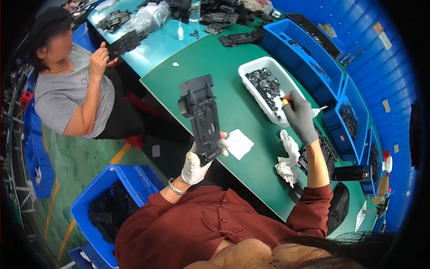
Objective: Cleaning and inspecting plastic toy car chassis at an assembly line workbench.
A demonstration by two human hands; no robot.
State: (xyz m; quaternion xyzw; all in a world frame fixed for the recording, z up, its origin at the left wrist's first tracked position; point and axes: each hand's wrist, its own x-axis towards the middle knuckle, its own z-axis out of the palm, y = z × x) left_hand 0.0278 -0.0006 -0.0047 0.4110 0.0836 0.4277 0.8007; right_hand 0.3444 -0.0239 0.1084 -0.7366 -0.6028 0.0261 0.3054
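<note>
My left hand [196, 169], in a white glove, is closed round the lower end of a long black plastic part [204, 116]. The part stands tilted up over the near edge of the green table, with ribs and slots on the side I see. My right hand [299, 115], in a grey glove, is at the near right side of a white plastic tray [246, 71]. Small black plastic pieces [264, 85] fill much of that tray. The right fingers are bent together at the tips over the pieces; whatever they pinch is too small to make out.
Blue bins [309, 62] line the table's right side. A crumpled white cloth [289, 157], a white paper square [239, 144] and a black bottle [351, 173] lie on the green table [192, 62]. At left, a co-worker [74, 89] holds another black part. A blue crate [89, 197] stands lower left.
</note>
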